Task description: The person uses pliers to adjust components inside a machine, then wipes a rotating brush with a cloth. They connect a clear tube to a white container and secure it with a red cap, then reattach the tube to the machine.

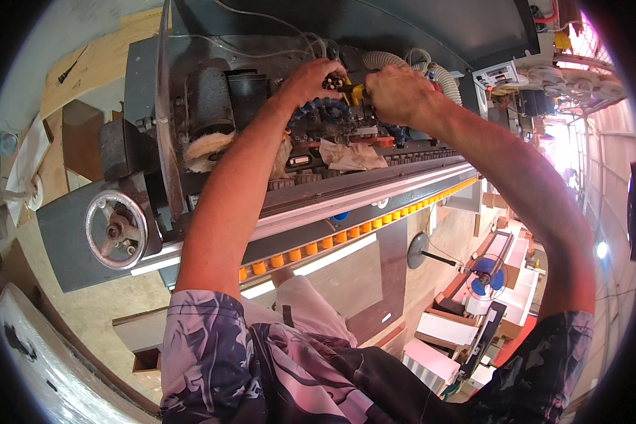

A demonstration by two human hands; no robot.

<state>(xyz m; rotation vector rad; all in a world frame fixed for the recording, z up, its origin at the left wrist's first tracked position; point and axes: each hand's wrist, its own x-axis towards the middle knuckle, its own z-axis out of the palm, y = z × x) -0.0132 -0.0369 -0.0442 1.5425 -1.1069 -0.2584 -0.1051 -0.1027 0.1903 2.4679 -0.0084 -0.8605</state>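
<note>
Both my arms reach forward into a dark, dusty machine point(290, 185). My left hand point(314, 80) curls its fingers around a small dark part with brass-coloured bits point(333, 84). To its right, my right hand point(400, 95) is closed around a yellow-and-black-handled tool point(358, 92), whose tip points toward that part. The tool's exact kind is hidden by the fingers. Just below the hands runs a blue segmented hose point(325, 106). Nearer to me, a crumpled brown paper or cloth point(352, 155) lies on the machine.
A metal handwheel point(116, 230) sticks out at the machine's left end. A row of yellow rollers point(330, 242) lines its front edge. Behind my right hand is a grey corrugated hose point(445, 83). A fan with blue blades point(486, 276) stands at the right, near stacked panels point(442, 328).
</note>
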